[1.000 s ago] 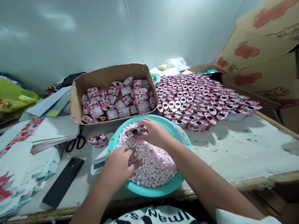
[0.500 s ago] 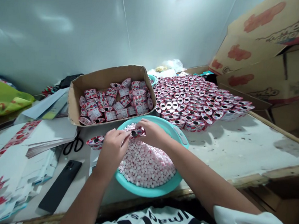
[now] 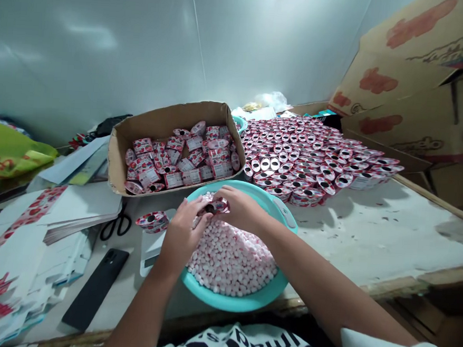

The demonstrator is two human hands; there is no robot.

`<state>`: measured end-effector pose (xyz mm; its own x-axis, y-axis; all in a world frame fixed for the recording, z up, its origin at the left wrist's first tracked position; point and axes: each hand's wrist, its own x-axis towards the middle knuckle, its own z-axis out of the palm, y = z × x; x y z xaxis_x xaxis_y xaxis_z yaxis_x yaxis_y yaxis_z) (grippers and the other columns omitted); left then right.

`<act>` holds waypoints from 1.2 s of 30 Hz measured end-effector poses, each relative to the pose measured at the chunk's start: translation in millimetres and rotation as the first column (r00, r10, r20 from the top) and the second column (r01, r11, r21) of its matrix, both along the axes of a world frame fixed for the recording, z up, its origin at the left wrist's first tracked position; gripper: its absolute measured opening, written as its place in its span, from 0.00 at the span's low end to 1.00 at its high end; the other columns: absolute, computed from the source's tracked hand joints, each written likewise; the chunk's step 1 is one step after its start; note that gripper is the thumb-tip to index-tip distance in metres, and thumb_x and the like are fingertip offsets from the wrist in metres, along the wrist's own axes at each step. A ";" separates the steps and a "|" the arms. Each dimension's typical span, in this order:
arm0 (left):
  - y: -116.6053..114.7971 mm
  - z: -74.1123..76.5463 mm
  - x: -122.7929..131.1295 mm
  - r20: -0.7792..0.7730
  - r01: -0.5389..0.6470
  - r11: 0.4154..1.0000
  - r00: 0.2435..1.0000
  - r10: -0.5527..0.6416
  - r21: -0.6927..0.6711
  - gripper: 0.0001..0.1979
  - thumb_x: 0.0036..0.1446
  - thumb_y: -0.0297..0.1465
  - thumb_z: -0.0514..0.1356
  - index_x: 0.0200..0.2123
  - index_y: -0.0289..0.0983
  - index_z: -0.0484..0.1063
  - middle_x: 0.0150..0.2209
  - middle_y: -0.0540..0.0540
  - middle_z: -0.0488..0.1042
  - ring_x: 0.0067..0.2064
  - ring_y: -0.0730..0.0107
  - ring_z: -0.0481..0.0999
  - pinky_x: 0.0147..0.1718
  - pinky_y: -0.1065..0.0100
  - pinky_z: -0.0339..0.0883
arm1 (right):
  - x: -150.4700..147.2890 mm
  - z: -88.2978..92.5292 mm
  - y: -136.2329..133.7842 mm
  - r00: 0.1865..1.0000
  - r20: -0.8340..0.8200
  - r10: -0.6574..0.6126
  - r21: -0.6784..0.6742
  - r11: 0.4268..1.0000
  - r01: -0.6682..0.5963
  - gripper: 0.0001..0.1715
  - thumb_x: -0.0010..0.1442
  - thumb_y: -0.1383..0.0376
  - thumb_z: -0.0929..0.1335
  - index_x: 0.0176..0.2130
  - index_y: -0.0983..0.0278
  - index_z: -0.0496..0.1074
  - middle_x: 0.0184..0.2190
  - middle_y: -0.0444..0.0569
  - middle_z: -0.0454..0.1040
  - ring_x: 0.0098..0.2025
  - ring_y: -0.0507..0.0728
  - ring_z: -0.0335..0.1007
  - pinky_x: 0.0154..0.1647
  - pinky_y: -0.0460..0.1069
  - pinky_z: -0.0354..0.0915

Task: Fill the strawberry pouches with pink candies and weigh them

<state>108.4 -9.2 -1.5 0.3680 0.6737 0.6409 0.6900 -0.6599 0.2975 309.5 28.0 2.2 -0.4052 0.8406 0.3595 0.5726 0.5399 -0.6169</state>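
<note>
A turquoise basin (image 3: 233, 302) holds a heap of small pink and white candies (image 3: 233, 261). Over its far left part, my left hand (image 3: 186, 226) and my right hand (image 3: 235, 205) hold one small red and white printed box (image 3: 218, 207) between them, its dark oval opening facing up. The fingers of both hands are closed round its two ends. Left of the basin, a similar box (image 3: 152, 221) stands on a small white scale (image 3: 150, 250) partly hidden by my left arm.
Behind the basin is a cardboard carton (image 3: 116, 168) of printed boxes. Many open-topped boxes (image 3: 292, 156) stand at the right. Black scissors (image 3: 115, 226), a dark phone (image 3: 95, 288) and flat white cartons (image 3: 81, 202) lie left. Large cardboard boxes (image 3: 403, 101) stand back right.
The view has shifted slightly, so the scene sits a little further right and more of the scale shows. Both hands still hold the box, and my left fingers have moved around its opening.
</note>
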 end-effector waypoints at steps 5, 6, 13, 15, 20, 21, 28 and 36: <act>-0.8 -6.5 -18.3 0.123 -0.155 0.959 0.975 0.188 -0.238 0.37 0.54 0.39 0.69 0.64 0.40 0.61 0.64 0.35 0.68 0.66 0.49 0.66 0.65 0.45 0.56 | -2.7 3.2 -1.3 0.993 -0.117 0.017 -0.002 1.000 -0.017 0.19 0.51 0.68 0.77 0.44 0.62 0.75 0.41 0.47 0.75 0.36 0.53 0.69 0.37 0.48 0.64; -0.7 -7.5 -20.5 0.172 -0.122 0.941 0.968 0.183 -0.315 0.37 0.54 0.41 0.69 0.64 0.39 0.62 0.62 0.36 0.70 0.64 0.50 0.69 0.63 0.49 0.61 | -4.9 2.9 -1.8 0.986 -0.166 0.032 -0.015 0.999 -0.035 0.19 0.52 0.68 0.77 0.44 0.62 0.76 0.40 0.47 0.76 0.36 0.53 0.70 0.37 0.48 0.65; -7.2 -11.3 -21.0 0.210 -0.101 0.911 0.957 0.198 -0.400 0.20 0.57 0.43 0.66 0.48 0.38 0.73 0.44 0.43 0.79 0.45 0.59 0.79 0.46 0.62 0.71 | -4.9 -9.3 -4.8 0.998 -0.068 0.003 -0.236 0.972 -0.019 0.38 0.48 0.62 0.79 0.56 0.63 0.70 0.51 0.55 0.74 0.46 0.59 0.73 0.43 0.51 0.70; -8.0 -13.4 -21.6 0.195 -0.088 0.912 0.964 0.179 -0.401 0.18 0.56 0.41 0.66 0.46 0.38 0.73 0.44 0.43 0.78 0.44 0.59 0.78 0.44 0.62 0.71 | 0.3 -7.0 -5.9 0.983 0.139 0.123 -0.290 0.954 -0.078 0.36 0.45 0.60 0.80 0.53 0.63 0.74 0.52 0.55 0.74 0.45 0.59 0.73 0.42 0.50 0.69; -5.8 -16.7 -24.0 0.180 -0.121 0.913 0.962 0.205 -0.390 0.16 0.52 0.34 0.67 0.42 0.38 0.70 0.41 0.46 0.77 0.43 0.60 0.77 0.42 0.63 0.70 | 2.2 8.2 -9.7 0.934 0.309 0.178 -0.350 0.935 -0.062 0.17 0.49 0.61 0.78 0.40 0.62 0.81 0.35 0.47 0.79 0.34 0.55 0.71 0.32 0.47 0.60; -5.3 -16.5 -24.2 0.169 -0.118 0.921 0.967 0.192 -0.373 0.15 0.52 0.33 0.67 0.42 0.38 0.70 0.41 0.46 0.76 0.43 0.60 0.77 0.42 0.63 0.70 | 1.5 10.4 -10.6 0.938 0.313 0.149 -0.349 0.937 -0.033 0.12 0.49 0.63 0.77 0.37 0.63 0.81 0.30 0.46 0.78 0.32 0.54 0.70 0.30 0.47 0.58; -5.5 -13.4 -25.4 0.177 0.005 0.955 0.983 0.050 -0.296 0.18 0.57 0.31 0.65 0.52 0.39 0.72 0.48 0.45 0.76 0.51 0.60 0.76 0.51 0.64 0.68 | -11.4 29.4 -15.9 0.985 0.159 -0.064 -0.225 0.969 0.099 0.08 0.59 0.64 0.70 0.39 0.62 0.80 0.34 0.46 0.79 0.34 0.53 0.69 0.31 0.46 0.57; -5.3 -16.9 -25.4 0.184 -0.011 0.936 0.980 0.080 -0.351 0.17 0.57 0.33 0.66 0.50 0.40 0.75 0.47 0.46 0.78 0.49 0.60 0.77 0.50 0.64 0.69 | -36.2 48.7 -17.7 0.989 0.145 -0.043 -0.130 0.990 0.062 0.11 0.52 0.68 0.73 0.38 0.64 0.78 0.34 0.46 0.76 0.34 0.53 0.68 0.31 0.46 0.57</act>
